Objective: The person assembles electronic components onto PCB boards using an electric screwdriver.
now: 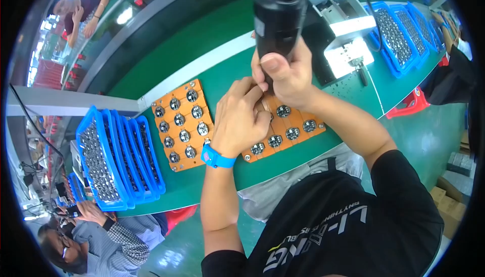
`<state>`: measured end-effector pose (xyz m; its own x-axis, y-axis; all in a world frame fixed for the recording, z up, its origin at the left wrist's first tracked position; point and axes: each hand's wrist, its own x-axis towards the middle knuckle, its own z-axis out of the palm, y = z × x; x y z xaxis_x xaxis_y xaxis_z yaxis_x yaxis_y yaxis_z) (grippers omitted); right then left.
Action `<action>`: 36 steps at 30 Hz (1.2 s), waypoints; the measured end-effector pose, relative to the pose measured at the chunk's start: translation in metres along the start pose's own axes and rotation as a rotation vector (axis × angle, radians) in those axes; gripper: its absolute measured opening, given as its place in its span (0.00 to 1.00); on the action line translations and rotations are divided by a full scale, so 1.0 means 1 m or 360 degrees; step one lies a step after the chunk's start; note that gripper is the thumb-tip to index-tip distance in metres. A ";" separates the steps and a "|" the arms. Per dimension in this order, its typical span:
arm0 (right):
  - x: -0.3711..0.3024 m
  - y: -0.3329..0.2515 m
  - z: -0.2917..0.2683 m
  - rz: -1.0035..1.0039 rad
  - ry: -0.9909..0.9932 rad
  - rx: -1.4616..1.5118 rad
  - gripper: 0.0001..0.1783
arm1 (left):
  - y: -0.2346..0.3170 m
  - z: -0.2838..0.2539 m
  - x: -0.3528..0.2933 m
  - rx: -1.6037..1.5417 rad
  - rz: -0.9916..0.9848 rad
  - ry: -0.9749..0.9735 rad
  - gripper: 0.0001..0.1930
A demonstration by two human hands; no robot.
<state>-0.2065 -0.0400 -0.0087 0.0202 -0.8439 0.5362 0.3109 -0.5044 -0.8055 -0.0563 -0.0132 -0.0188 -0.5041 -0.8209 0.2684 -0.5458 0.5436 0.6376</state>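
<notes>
My right hand point(290, 75) is wrapped round a black electric screwdriver point(278, 19), held upright with its cable running up from the top. The tool's lower end points down at an orange fixture board point(298, 143) with small round circuit boards point(292, 133) set in it. My left hand point(240, 118), with a blue band at the wrist, rests on this board's left part. Its bent fingers reach in beside the screwdriver's lower end; what they hold, if anything, is hidden. To the left lies a second orange fixture board point(169, 114), with several round circuit boards in rows.
Blue trays point(132, 203) full of small parts stand stacked at the left edge of the green table point(202, 188). More blue trays point(404, 67) are at the far right. A lit white machine point(346, 16) stands beyond my right hand. Other people sit at left and right.
</notes>
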 end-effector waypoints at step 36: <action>-0.010 -0.109 -0.133 -0.0407 0.0689 -0.0556 0.40 | 0.012 -0.015 -0.010 0.0186 0.0082 -0.0128 0.19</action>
<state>-0.3670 -0.0013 0.0400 -0.4249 -0.6489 0.6312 -0.0764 -0.6691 -0.7392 -0.0475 -0.0013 -0.0028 -0.5830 -0.7771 0.2371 -0.5895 0.6054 0.5347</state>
